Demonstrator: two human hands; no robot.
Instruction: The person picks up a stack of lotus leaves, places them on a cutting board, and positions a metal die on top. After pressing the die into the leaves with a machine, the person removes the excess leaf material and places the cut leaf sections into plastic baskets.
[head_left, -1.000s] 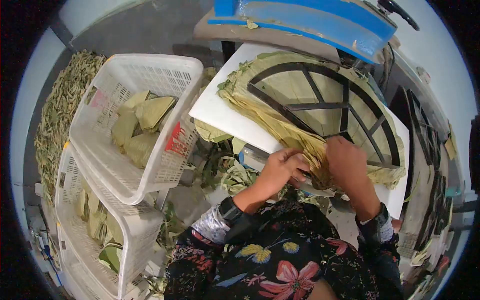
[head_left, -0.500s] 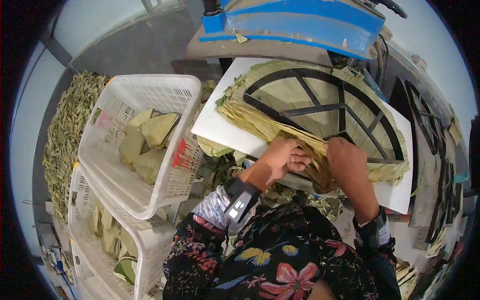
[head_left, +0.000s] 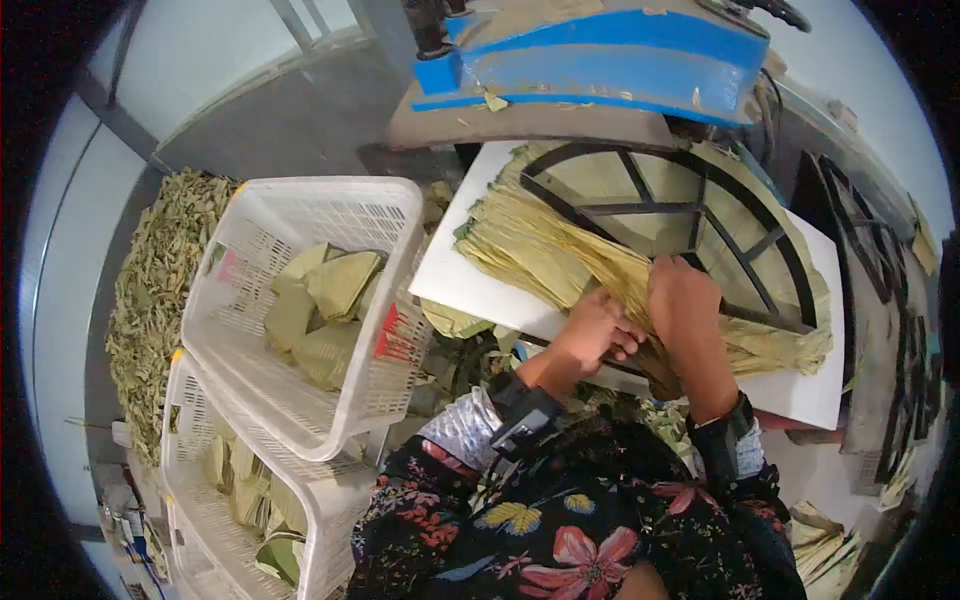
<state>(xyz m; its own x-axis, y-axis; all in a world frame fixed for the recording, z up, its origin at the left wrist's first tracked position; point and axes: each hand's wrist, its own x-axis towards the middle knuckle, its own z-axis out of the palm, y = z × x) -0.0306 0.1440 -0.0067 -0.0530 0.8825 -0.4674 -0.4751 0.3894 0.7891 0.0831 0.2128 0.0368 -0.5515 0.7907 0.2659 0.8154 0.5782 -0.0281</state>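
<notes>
Large pale green dried leaves [head_left: 530,245] lie stacked on a white board [head_left: 450,275], their front edge gathered in folds. A black metal frame [head_left: 697,195], curved at the back and divided by bars, rests on the stack. My left hand [head_left: 598,335] has its fingers curled on the gathered leaves at the board's front edge. Right beside it, my right hand [head_left: 688,305] pinches the leaf folds near the frame's front corner. Its fingertips are partly hidden.
White baskets [head_left: 350,420] with cut leaf pieces [head_left: 335,285] stand at the left, beside a heap of dried leaves [head_left: 160,300]. A blue machine [head_left: 610,55] is behind the board. More black frames [head_left: 870,235] stand at the right.
The view has shifted, so the scene sits lower and further right. More gathered leaf now lies over the frame's front edge, and my hands are closer together.
</notes>
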